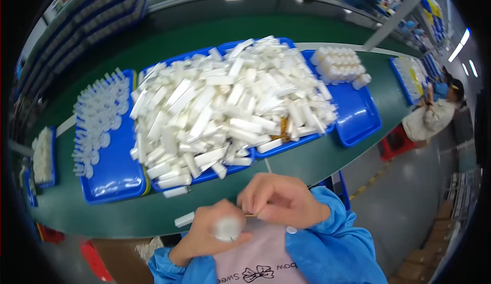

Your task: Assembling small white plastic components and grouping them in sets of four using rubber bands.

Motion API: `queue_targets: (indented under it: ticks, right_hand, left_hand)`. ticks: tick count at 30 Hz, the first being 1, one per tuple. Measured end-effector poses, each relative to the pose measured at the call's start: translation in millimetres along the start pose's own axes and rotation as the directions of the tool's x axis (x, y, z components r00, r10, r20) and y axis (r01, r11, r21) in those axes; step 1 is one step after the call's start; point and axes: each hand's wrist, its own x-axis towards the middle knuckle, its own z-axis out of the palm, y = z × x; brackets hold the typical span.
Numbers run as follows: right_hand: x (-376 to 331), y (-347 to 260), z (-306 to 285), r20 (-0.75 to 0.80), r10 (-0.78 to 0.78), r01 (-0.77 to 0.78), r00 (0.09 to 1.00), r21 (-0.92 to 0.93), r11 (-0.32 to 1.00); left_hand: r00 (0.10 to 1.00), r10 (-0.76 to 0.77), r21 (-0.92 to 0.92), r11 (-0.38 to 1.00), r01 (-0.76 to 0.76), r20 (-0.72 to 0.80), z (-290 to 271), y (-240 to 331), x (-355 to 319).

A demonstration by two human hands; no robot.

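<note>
At six o'clock, I see the left hand point(204, 228) curled around a blurred, round white piece point(228, 228), the right hand point(283, 198) bunched, grip unclear; many narrow white boxes point(202, 122) seemingly remain, heaped at twelve.

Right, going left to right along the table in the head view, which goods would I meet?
Small white items → clear parts → heaped white boxes → white bottles → white-and-yellow items.

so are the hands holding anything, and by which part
Left hand: a blurred white round-ended item, held around its side. Right hand: can't tell.
</note>
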Motion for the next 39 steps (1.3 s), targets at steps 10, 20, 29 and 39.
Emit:
queue_targets:
  ticks: [10,20,29,39]
  right_hand:
    - [-12,-23,33,0.313,-0.259,0.394,0.914,-0.525,0.754]
    - [-28,-24,5,0.131,0.023,0.005,0.991,-0.206,0.979]
    - [-30,-20,2,0.268,0.307,-0.281,0.913,0.960,-0.003]
    - [-23,-6,12,0.275,0.358,-0.447,0.892,0.653,0.612]
  left_hand:
    - [0.998,-0.025,0.082,0.996,0.030,-0.062,6,-3,17]
    - [0.976,-0.120,-0.961,0.229,-0.153,-0.184,-2,-22,-13]
    - [0.879,0.257,-0.580,0.671,-0.461,-0.402,16,-14,-12]
    - [0.901,0.346,0.390,0.892,-0.228,-0.264,10,-24,-6]
